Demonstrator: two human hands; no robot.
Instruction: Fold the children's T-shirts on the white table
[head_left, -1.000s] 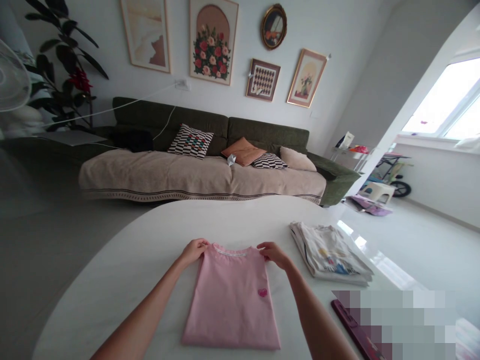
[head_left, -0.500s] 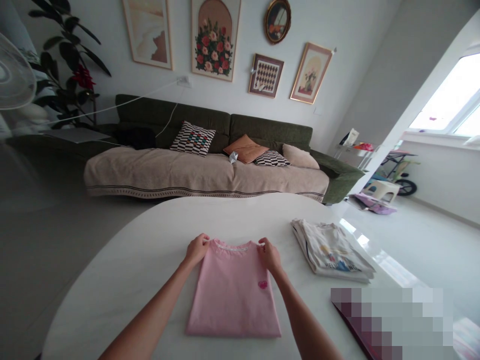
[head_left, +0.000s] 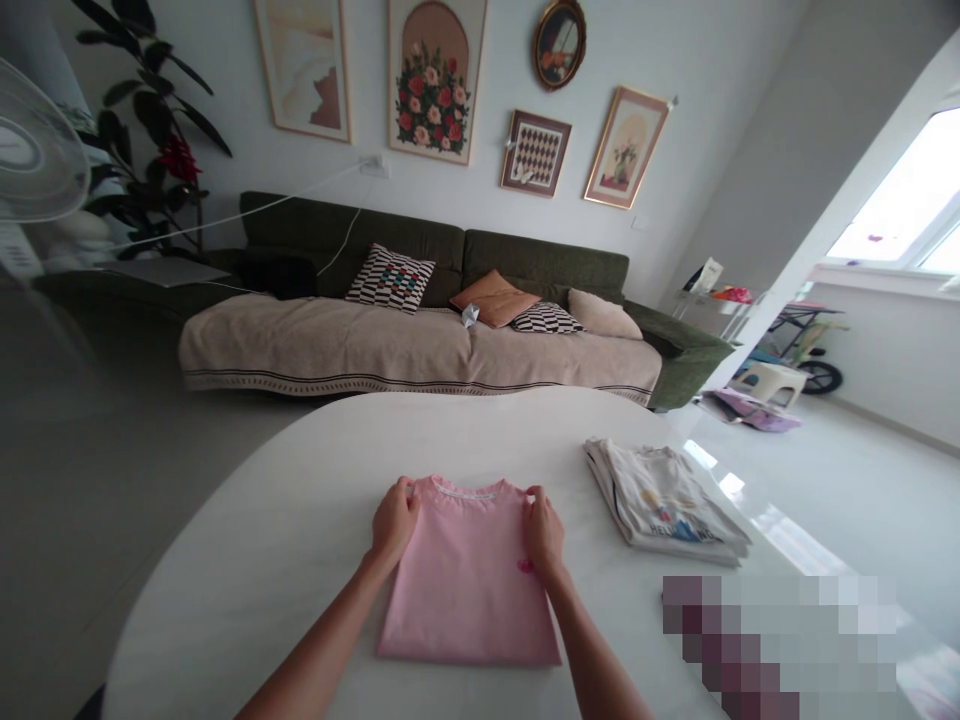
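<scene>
A pink T-shirt (head_left: 469,580), folded into a neat near-rectangle, lies on the white table (head_left: 285,520) with its collar at the far end. A small darker pink print shows on its right side, partly covered by my right forearm. My left hand (head_left: 395,520) is closed on the shirt's upper left edge beside the collar. On the upper right edge my right hand (head_left: 543,530) is likewise closed, thumb and fingers pinching the cloth. To the right rests a stack of folded pale T-shirts (head_left: 664,500), the top one printed with lettering and a picture.
A pixelated patch with a dark maroon edge (head_left: 731,650) covers the table's near right. Behind the table stands a green sofa (head_left: 544,260) with a beige cover and several cushions. A fan (head_left: 37,150) is at far left; a white stool (head_left: 772,382) stands right.
Both hands have moved slightly nearer along the shirt's sides and closed more around its upper edges. The shirt's near edge sits slightly farther away. The view has shifted a little.
</scene>
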